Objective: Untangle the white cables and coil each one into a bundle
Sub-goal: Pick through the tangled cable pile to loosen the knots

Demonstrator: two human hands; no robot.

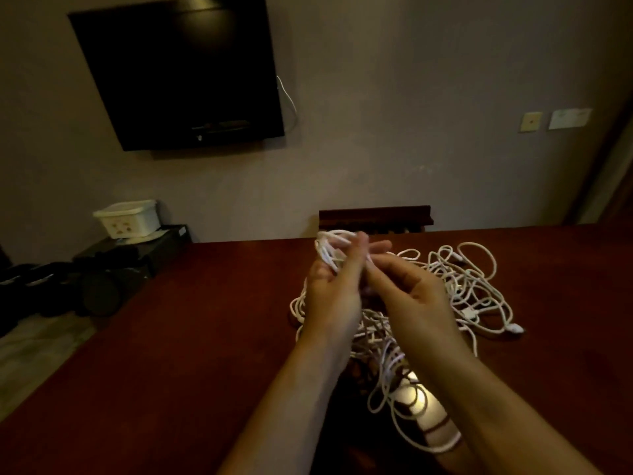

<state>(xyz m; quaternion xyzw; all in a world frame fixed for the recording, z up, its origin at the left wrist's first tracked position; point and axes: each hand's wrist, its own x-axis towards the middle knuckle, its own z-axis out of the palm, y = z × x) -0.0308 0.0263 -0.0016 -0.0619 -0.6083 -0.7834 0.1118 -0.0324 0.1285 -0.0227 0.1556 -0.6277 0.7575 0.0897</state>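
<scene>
1. The left hand is raised over the counter, its grip curled round a small coil of white cable that loops above the fingers
2. The right hand sits just beside the left, fingers bent toward the same coil; its fingertips are blurred and I cannot tell whether they pinch a strand or only touch it
3. The tangle of white cables lies on the counter below and to the right of both hands, with strands rising from it into the left grip
4. More loops trail toward the near edge between the forearms, and a plug end rests at the right fringe of the pile
5. A white lidded tub stands on a dark low stand by the wall at left; its contents are hidden
</scene>
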